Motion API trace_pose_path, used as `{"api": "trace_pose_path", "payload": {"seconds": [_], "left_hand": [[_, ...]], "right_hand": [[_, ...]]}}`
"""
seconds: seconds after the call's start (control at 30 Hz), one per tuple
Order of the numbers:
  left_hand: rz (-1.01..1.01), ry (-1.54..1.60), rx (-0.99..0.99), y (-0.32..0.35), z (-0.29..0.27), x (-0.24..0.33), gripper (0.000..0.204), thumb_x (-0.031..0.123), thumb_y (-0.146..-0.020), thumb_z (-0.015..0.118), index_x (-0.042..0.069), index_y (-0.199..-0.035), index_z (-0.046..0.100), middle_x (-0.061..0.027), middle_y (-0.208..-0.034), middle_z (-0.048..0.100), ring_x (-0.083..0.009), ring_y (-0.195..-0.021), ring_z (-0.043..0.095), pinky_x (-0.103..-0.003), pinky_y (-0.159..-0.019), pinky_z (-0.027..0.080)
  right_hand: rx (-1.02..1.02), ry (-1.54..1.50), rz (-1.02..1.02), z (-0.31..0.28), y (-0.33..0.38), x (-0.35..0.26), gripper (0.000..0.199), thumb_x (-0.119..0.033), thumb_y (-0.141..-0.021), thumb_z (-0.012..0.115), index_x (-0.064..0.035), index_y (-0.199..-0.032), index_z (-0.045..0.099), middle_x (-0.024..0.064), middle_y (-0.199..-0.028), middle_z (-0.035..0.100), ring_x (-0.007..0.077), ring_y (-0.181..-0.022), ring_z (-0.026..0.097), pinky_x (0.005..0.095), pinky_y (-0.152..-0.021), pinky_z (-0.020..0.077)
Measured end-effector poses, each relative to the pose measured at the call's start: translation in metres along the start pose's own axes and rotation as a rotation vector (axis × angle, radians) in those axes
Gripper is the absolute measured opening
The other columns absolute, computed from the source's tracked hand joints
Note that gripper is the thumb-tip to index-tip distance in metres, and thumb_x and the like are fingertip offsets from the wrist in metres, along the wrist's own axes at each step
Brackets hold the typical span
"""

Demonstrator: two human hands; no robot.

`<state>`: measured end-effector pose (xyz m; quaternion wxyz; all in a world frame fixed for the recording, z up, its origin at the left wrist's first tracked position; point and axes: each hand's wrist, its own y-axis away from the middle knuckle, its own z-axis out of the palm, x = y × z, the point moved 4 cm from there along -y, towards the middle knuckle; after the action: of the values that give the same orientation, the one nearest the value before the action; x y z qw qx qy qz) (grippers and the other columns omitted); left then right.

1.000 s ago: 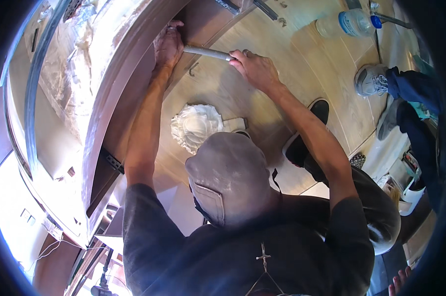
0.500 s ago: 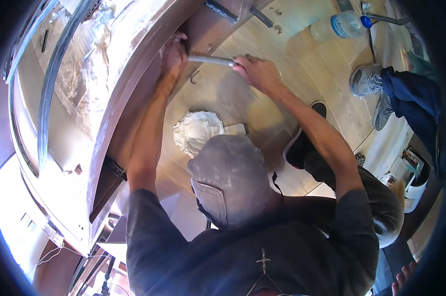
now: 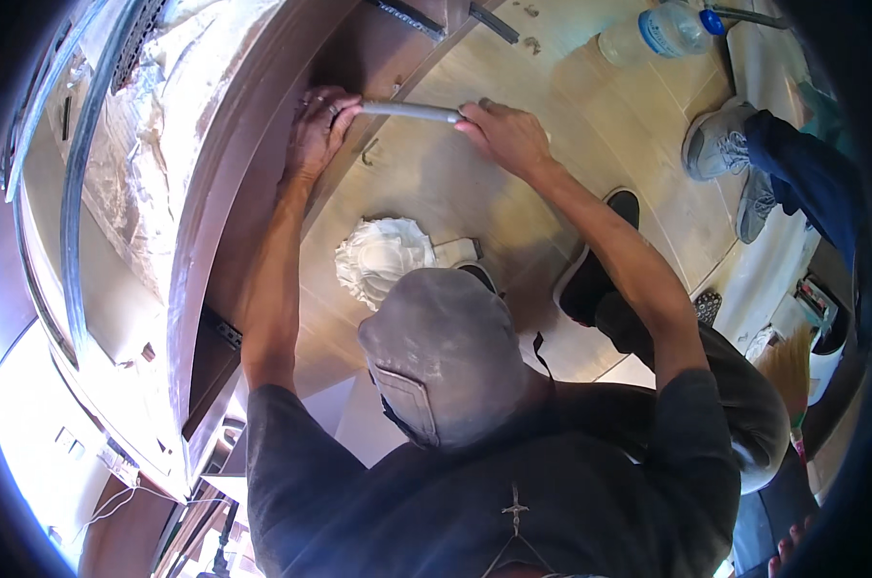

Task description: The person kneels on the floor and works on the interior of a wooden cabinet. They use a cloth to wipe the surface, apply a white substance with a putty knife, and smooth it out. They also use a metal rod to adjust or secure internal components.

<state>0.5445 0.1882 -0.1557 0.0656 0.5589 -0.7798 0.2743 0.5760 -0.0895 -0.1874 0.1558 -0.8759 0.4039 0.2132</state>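
My right hand (image 3: 508,138) is closed round one end of a grey rod-shaped tool (image 3: 412,111), which lies nearly level. The tool's other end meets my left hand (image 3: 322,125), whose fingers are bent against the inside of a brown panel (image 3: 248,183). What the left fingers pinch is hidden. Below the tool, a small bent metal piece (image 3: 369,151) sits by the panel's edge. A white ruffled round thing (image 3: 385,260) lies on the floor, beside a pale block-like piece (image 3: 457,252).
My bent grey knee (image 3: 446,356) rises between my arms. A water bottle (image 3: 669,31) lies on the wooden floor (image 3: 523,183) at far right. Another person's shoe (image 3: 720,144) stands nearby. A broom (image 3: 788,371) is at right. Dark metal slides (image 3: 407,21) are fixed to the panel.
My left hand has shifted slightly left and down along the panel, with its fingers curled more. The tool lies flatter between my hands. More of the broom shows at right.
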Motion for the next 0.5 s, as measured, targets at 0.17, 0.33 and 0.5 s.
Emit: {"api": "trace_pose_path", "payload": {"seconds": [0.17, 0.33, 0.5], "left_hand": [[-0.119, 0.160, 0.059, -0.004, 0.000, -0.011, 0.009, 0.020, -0.085, 0.070, 0.013, -0.091, 0.072, -0.0094, -0.097, 0.065, -0.0257, -0.097, 0.061, -0.038, -0.083, 0.049], [-0.115, 0.178, 0.070, -0.006, -0.003, -0.013, 0.008, 0.020, -0.084, 0.071, 0.014, -0.090, 0.072, -0.0087, -0.096, 0.065, -0.0252, -0.095, 0.061, -0.037, -0.083, 0.049], [-0.059, 0.152, 0.080, -0.010, 0.005, -0.018, 0.009, 0.014, -0.082, 0.074, 0.015, -0.090, 0.073, -0.0071, -0.094, 0.064, -0.0237, -0.091, 0.060, -0.035, -0.082, 0.048]], "right_hand": [[0.074, 0.000, -0.058, -0.004, -0.014, 0.002, 0.023, -0.039, -0.096, 0.051, -0.0167, -0.101, 0.057, 0.0106, -0.085, 0.064, 0.0340, -0.071, 0.065, 0.0454, -0.060, 0.0525], [-0.033, -0.014, 0.023, -0.001, -0.013, -0.001, 0.025, -0.040, -0.097, 0.049, -0.0164, -0.099, 0.056, 0.0122, -0.083, 0.063, 0.0360, -0.071, 0.065, 0.0473, -0.059, 0.0517], [-0.005, 0.009, -0.001, -0.001, -0.007, 0.006, 0.026, -0.041, -0.097, 0.048, -0.0167, -0.100, 0.057, 0.0106, -0.081, 0.062, 0.0344, -0.069, 0.065, 0.0467, -0.058, 0.0512]]}}
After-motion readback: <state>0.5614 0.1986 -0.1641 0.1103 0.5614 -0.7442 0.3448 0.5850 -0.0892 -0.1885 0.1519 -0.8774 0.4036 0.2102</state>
